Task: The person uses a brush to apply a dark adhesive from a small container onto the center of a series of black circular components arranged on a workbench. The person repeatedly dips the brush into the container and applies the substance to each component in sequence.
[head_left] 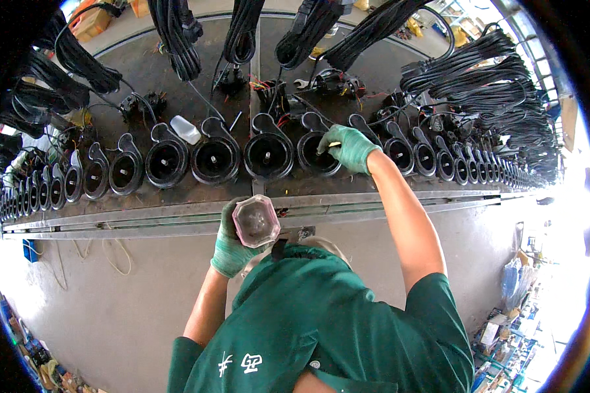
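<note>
A pale green glove covers my left hand [228,247], which is closed around a clear, pinkish eight-sided cup [256,221] in front of the bench edge. The cup's open top faces up, and a little greyish matter shows inside. My right hand [352,149], gloved alike, reaches over a black round housing [316,160] with a hooked lug. Its fingers are pinched together at the housing's right side, and a small pale tip shows between them; I cannot make out what it is. Beside it on the left sits another black housing [267,156] with a metal pin in its middle.
Similar housings run in a long row along the dark bench [200,85]. Bundled black cables [177,39] lie behind them, with loose wire ends. A white plastic bottle [185,130] and an open-end wrench [301,84] rest among them. Metal rails [144,219] edge the bench.
</note>
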A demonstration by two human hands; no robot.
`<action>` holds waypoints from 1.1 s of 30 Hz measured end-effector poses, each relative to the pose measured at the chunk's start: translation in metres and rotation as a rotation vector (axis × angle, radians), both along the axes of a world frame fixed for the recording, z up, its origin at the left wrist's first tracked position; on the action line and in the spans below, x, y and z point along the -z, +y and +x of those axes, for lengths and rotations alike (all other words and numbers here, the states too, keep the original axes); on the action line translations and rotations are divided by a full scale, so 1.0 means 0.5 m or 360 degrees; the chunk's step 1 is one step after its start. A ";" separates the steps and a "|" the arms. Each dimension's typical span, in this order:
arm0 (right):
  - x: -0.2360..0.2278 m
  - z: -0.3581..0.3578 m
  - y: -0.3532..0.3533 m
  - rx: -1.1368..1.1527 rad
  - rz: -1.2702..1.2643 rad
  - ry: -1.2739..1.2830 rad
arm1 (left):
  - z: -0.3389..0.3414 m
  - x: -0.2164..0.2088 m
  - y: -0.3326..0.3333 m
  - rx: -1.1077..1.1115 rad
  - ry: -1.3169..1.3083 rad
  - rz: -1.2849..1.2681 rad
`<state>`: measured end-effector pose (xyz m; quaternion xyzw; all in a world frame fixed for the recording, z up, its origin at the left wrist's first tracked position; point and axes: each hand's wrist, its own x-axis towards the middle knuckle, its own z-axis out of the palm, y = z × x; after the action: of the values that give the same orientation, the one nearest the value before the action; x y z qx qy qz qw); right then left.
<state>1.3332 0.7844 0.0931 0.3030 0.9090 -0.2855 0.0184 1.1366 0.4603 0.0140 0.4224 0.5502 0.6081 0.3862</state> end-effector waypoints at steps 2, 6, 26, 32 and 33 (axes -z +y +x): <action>-0.036 0.026 -0.005 0.0016 0.0020 0.0038 | 0.009 -0.013 0.022 0.0019 0.0123 0.0071; -0.144 0.078 -0.064 0.0431 -0.0101 0.0435 | 0.023 -0.024 0.048 0.0052 0.0153 0.0033; -0.191 0.245 -0.197 0.0259 -0.0089 0.0760 | 0.248 -0.111 0.251 -0.0177 0.0919 0.0160; -0.178 0.275 -0.179 0.0245 -0.0149 0.0690 | 0.276 -0.118 0.257 -0.0125 0.0951 0.0175; -0.178 0.280 -0.177 0.0242 -0.0165 0.0654 | 0.279 -0.119 0.258 -0.0116 0.0971 0.0167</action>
<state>1.4733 0.6958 0.1822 0.3049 0.8523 -0.3880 -0.1732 1.2763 0.5891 0.0733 0.5848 0.6232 0.4944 0.1588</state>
